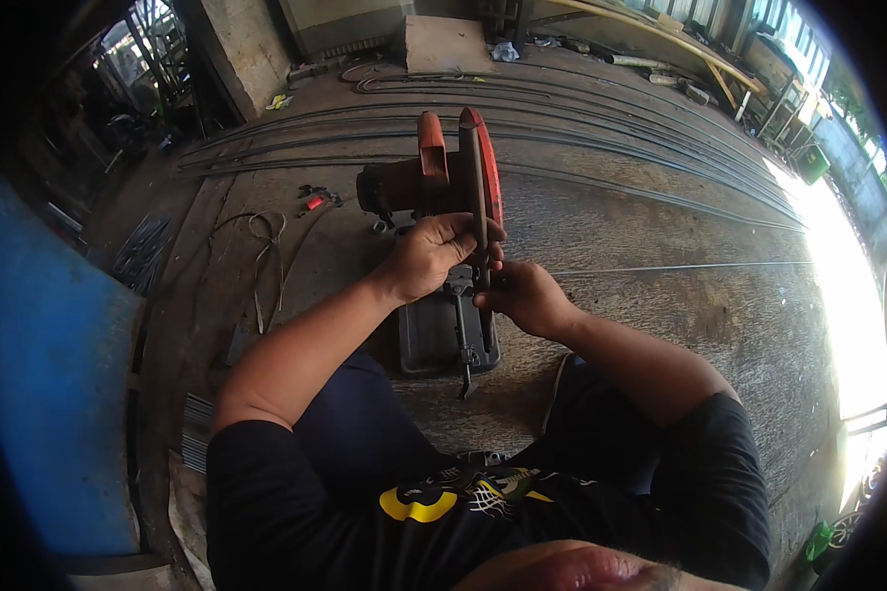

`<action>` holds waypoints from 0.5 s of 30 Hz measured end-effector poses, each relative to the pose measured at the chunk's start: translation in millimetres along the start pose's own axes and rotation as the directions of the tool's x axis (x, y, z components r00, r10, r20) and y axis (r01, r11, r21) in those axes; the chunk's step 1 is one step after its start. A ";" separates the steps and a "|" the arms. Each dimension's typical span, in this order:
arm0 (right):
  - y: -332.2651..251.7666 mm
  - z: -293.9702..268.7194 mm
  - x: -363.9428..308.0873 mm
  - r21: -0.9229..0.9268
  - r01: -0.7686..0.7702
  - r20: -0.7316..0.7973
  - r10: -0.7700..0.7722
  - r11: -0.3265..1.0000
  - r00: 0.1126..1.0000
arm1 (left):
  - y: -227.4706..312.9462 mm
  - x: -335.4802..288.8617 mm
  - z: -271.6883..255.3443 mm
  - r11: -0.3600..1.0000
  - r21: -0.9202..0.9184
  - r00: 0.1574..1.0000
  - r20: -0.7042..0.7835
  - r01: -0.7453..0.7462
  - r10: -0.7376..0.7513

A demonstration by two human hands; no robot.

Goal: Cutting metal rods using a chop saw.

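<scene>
In front of me on the floor stands a chop saw with a red-orange motor housing (394,189), an upright handle (430,138) and a red blade guard (489,172). Its dark cutting disc (476,177) shows almost edge-on. My left hand (432,258) is closed at the disc, with some fingers reaching past it to the far side. Lower down, the fingers of my right hand (527,297) pinch at the disc's near edge. Below both hands lie the saw's black base (426,340) and a clamp screw (462,330). My fingers partly hide the disc's middle.
Long metal rods (601,138) stretch across the floor behind the saw. A thin rod (680,267) lies to the right. Loose cable (266,241) and a small red item (314,204) are at the left. A blue panel (49,374) stands nearer on that side.
</scene>
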State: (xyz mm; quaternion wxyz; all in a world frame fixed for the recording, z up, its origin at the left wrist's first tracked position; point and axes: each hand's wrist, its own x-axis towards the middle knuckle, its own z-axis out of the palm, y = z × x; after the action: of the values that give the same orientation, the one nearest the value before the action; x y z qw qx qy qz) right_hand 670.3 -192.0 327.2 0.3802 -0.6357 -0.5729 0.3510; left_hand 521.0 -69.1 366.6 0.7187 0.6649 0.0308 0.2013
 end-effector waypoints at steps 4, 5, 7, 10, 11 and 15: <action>-2.5 4.3 -3.5 -0.004 0.002 -0.001 -0.002 1.000 1.000 | 0.7 -6.0 1.8 1.000 0.015 1.000 0.016 -0.023 0.022; -2.7 4.6 -3.8 -0.004 0.005 0.002 -0.005 1.000 1.000 | 1.1 -7.2 2.3 0.999 0.016 0.999 0.023 -0.035 0.035; -1.9 4.3 -4.9 0.040 -0.028 0.069 0.025 0.999 0.997 | 0.7 -10.3 4.6 0.997 0.057 0.999 0.004 -0.043 0.042; -0.1 6.9 -3.4 0.197 -0.054 0.147 0.025 0.979 0.989 | -0.4 -14.2 5.8 0.993 0.113 0.999 -0.027 -0.044 0.047; 0.5 7.8 -3.4 0.216 -0.042 0.156 0.008 0.975 0.988 | -0.8 -15.1 5.6 0.992 0.119 0.998 -0.034 -0.049 0.053; 0.1 10.6 -5.8 0.380 -0.031 0.256 -0.073 0.925 0.964 | -3.8 -16.5 6.0 0.990 0.136 0.994 -0.096 -0.046 0.060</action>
State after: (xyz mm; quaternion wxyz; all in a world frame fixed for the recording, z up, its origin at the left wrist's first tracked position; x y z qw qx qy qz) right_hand 660.5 -196.9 322.3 0.4199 -0.4906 -0.5466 0.5331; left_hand 508.7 -80.3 360.0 0.6644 0.7014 0.0623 0.2506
